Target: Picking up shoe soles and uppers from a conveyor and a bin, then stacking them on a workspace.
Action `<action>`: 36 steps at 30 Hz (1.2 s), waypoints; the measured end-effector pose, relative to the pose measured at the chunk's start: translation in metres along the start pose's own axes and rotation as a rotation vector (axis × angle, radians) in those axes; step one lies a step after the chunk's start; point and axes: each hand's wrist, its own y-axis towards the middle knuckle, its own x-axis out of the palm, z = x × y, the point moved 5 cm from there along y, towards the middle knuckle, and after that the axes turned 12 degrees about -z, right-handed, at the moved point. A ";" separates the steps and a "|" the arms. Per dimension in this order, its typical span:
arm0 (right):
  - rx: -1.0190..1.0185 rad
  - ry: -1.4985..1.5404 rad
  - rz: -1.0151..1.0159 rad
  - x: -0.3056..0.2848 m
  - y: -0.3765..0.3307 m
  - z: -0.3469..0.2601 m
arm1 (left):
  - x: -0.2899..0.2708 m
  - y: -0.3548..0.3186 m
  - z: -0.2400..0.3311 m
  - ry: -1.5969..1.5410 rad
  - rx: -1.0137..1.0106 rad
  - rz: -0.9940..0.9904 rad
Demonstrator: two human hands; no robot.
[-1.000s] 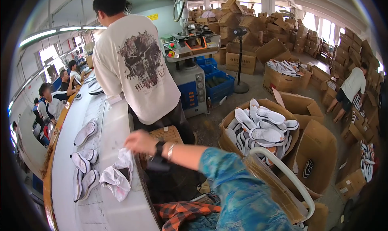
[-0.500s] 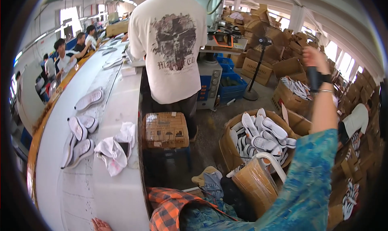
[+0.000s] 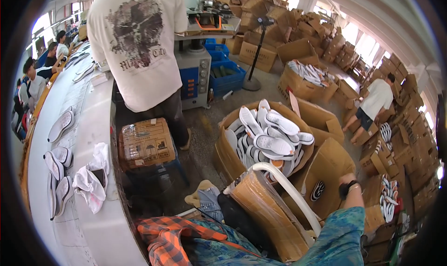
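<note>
Open cardboard box (flaps splayed) beside carton heaped with white shoe soles.

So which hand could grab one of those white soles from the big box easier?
Probably the right. The right hand is stretched out beside the cardboard box of white soles, on that same side. The left hand is out of view.
</note>
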 end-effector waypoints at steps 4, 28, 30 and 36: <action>0.085 1.171 -0.275 0.057 0.011 -0.103 | -0.021 0.016 0.012 0.200 -0.129 0.170; 0.297 1.097 -0.264 0.101 0.120 -0.163 | -0.038 0.014 0.051 2.000 -0.903 0.446; 0.316 1.209 -0.333 0.114 0.130 -0.168 | -0.024 0.017 0.039 1.960 -0.905 0.460; 0.323 1.241 -0.322 0.093 0.137 -0.208 | 0.003 0.024 0.038 1.834 -0.865 0.552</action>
